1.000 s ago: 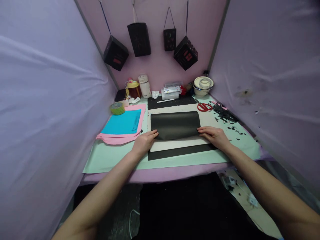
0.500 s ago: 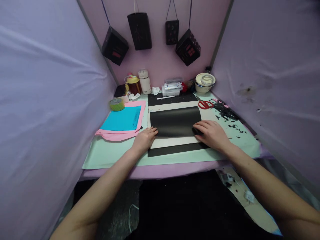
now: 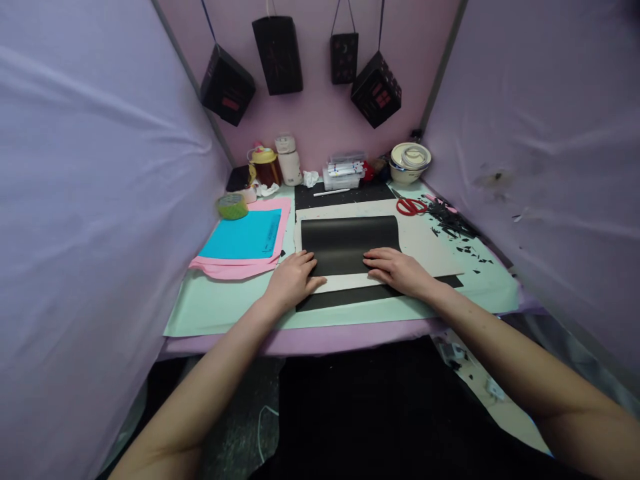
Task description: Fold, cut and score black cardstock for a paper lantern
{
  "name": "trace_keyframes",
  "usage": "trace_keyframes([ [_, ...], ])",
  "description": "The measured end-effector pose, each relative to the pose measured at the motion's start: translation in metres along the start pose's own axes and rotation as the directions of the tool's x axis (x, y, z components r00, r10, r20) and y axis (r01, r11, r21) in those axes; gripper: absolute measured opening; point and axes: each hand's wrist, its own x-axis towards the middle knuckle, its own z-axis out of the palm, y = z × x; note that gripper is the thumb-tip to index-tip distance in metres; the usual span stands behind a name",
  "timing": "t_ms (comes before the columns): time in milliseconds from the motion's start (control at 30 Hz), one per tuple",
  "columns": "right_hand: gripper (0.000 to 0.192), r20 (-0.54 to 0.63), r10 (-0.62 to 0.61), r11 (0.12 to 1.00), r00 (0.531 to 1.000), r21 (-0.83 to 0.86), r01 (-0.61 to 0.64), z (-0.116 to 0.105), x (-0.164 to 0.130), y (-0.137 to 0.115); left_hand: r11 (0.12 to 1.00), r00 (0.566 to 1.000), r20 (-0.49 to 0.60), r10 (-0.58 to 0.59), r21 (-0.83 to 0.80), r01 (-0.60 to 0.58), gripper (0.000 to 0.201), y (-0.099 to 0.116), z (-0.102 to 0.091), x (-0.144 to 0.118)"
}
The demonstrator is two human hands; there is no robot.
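A sheet of black paper, bent over so that its far side curves upward, lies on a pale board. My left hand rests at the sheet's lower left corner, fingertips on the black paper and thumb stretched onto the board. Flat fingers of my right hand press on the sheet's lower right part. Both hands are open and grip nothing. Under the board a strip of another black sheet shows along the near edge.
Red-handled scissors and black paper scraps lie at the right. Blue paper on pink sheets and a tape roll lie left. A bottle, marker box and lidded bowl line the back. Black boxes hang above.
My right hand has slid left along the black paper from its right edge. My left thumb has spread out to the right. The sheet's bend looks smoother and its right edge straighter.
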Motion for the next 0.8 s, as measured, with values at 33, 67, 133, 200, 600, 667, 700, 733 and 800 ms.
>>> trace_keyframes([
  [33,0.03,0.003,0.001,1.0,1.0,0.004,-0.001,-0.001,0.0,0.0,1.0,1.0,0.006,-0.004,0.01,0.004,0.045,0.006,-0.001,0.002],
  [67,0.03,0.004,0.002,1.0,1.0,0.007,-0.002,-0.001,0.001,0.0,1.0,1.0,0.013,-0.004,0.01,0.003,0.043,0.012,-0.001,0.005],
  [133,0.029,0.001,0.001,1.0,1.0,0.01,-0.001,-0.001,0.002,0.0,1.0,0.999,0.042,0.003,-0.014,-0.002,0.04,0.021,0.001,0.012],
  [200,0.029,-0.006,0.003,1.0,1.0,0.015,-0.003,-0.001,0.002,0.0,0.999,0.997,0.079,-0.012,-0.041,0.015,0.039,0.026,0.006,0.018],
  [600,0.028,-0.06,0.033,0.996,0.998,0.083,-0.028,0.008,0.0,0.0,1.0,0.996,0.086,0.003,0.008,-0.004,0.039,0.052,0.017,0.023],
  [667,0.029,-0.054,0.034,0.995,0.998,0.092,-0.028,0.009,0.0,0.002,0.999,0.993,0.109,0.038,0.002,-0.038,0.039,0.068,0.02,0.025],
  [700,0.029,-0.051,0.035,0.995,0.998,0.096,-0.03,0.009,0.0,0.003,0.999,0.992,0.12,0.032,-0.003,-0.032,0.04,0.075,0.022,0.027],
  [733,0.029,-0.048,0.036,0.995,0.998,0.1,-0.031,0.01,0.0,0.003,1.0,0.992,0.125,0.021,-0.005,-0.021,0.044,0.081,0.023,0.027],
  [800,0.029,-0.049,0.036,0.994,0.998,0.103,-0.031,0.01,0.0,0.004,1.0,0.992,0.123,-0.001,-0.008,0.002,0.052,0.088,0.026,0.028],
])
